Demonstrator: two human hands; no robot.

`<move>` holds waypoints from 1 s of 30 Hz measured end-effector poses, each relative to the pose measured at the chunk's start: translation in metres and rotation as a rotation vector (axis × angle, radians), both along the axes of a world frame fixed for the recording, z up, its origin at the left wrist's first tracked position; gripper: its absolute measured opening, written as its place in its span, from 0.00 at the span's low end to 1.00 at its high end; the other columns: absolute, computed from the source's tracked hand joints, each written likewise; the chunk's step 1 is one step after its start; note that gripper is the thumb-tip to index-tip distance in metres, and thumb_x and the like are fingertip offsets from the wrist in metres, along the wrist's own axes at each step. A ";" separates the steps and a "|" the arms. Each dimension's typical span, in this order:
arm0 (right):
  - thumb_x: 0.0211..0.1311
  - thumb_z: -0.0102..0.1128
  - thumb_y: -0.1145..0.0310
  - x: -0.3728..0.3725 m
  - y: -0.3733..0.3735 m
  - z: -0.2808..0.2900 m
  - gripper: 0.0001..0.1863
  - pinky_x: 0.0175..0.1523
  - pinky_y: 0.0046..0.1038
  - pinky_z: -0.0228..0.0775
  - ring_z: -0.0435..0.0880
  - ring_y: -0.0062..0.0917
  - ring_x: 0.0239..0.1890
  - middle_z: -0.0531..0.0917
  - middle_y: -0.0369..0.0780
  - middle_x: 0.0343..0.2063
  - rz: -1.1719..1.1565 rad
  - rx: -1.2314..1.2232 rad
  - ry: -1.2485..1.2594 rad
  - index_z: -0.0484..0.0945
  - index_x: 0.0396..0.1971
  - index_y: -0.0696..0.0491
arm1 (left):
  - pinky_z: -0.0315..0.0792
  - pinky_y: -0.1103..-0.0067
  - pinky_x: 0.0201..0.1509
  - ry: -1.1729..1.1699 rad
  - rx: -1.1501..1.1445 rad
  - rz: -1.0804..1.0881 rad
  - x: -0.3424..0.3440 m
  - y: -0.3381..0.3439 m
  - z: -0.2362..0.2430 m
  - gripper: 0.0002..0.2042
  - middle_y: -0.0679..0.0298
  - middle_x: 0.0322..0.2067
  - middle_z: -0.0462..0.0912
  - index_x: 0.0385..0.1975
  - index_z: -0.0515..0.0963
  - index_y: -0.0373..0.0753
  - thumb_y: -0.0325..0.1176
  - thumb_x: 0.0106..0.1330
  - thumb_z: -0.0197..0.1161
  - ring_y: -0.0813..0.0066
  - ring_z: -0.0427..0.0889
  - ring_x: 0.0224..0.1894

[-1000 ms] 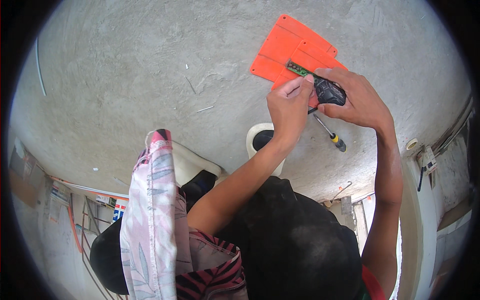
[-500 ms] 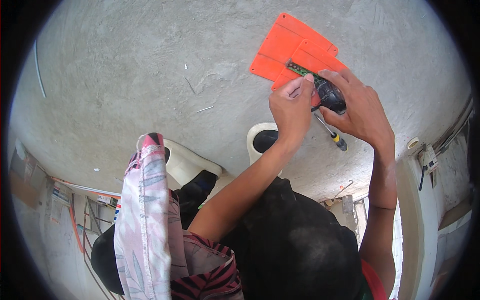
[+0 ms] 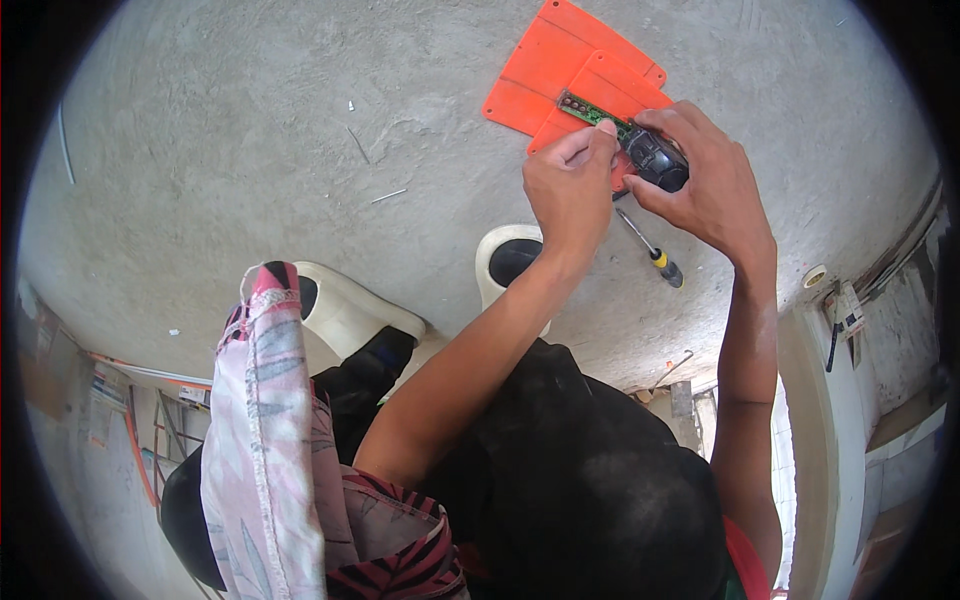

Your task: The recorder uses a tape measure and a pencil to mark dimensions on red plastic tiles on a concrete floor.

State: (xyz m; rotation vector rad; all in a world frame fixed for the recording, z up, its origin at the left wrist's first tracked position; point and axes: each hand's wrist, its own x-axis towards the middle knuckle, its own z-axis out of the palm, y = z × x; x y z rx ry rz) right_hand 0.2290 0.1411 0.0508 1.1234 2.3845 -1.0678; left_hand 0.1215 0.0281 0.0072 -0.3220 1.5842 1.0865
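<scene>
Two orange plastic plates [image 3: 540,75] lie overlapping at the upper right. A narrow green strip with dark round parts [image 3: 580,106] lies over them, running into a black rounded housing [image 3: 655,163]. My left hand [image 3: 572,195] is closed in a pinch at the strip, its thumb tip on it; whatever else it holds is hidden. My right hand [image 3: 715,185] curls around the black housing, gripping it from the right. A yellow-and-black screwdriver [image 3: 662,262] lies on the floor just below.
My white-soled shoes [image 3: 350,308] stand on the grey concrete floor [image 3: 220,150], with small scraps and thin rods [image 3: 388,195] about. Pink patterned cloth [image 3: 255,420] hangs at lower left. A yellowish tape roll [image 3: 814,275] lies at right. Pipes and clutter line both edges.
The whole scene sits higher and further left in the picture. My left hand stays at the strip; my right fingers and thumb have shifted slightly around the black housing.
</scene>
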 end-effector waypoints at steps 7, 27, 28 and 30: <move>0.46 0.74 0.58 -0.002 0.000 -0.003 0.29 0.42 0.37 0.80 0.86 0.37 0.37 0.80 0.41 0.43 0.044 -0.038 -0.035 0.82 0.51 0.50 | 0.80 0.80 0.42 -0.050 -0.017 0.013 -0.004 0.003 0.008 0.14 0.59 0.33 0.87 0.39 0.86 0.25 0.35 0.71 0.68 0.76 0.85 0.34; 0.60 0.68 0.56 -0.005 0.010 -0.002 0.24 0.52 0.33 0.75 0.84 0.37 0.46 0.81 0.44 0.45 -0.151 -0.013 0.149 0.83 0.49 0.58 | 0.79 0.80 0.42 0.024 -0.061 -0.060 -0.003 0.004 0.005 0.15 0.59 0.32 0.87 0.39 0.86 0.25 0.36 0.70 0.69 0.75 0.85 0.33; 0.60 0.68 0.56 -0.005 0.013 -0.001 0.24 0.52 0.33 0.75 0.84 0.37 0.46 0.81 0.44 0.45 -0.151 -0.011 0.144 0.83 0.49 0.58 | 0.79 0.80 0.42 0.019 -0.060 -0.060 -0.002 0.005 0.004 0.15 0.59 0.32 0.87 0.39 0.86 0.25 0.36 0.70 0.69 0.75 0.85 0.33; 0.73 0.54 0.54 -0.003 0.021 -0.001 0.23 0.52 0.32 0.73 0.82 0.35 0.45 0.80 0.44 0.44 -0.416 -0.149 0.313 0.83 0.45 0.62 | 0.78 0.80 0.41 -0.001 -0.050 -0.024 -0.001 0.005 0.004 0.15 0.59 0.32 0.88 0.39 0.86 0.25 0.36 0.71 0.69 0.76 0.85 0.33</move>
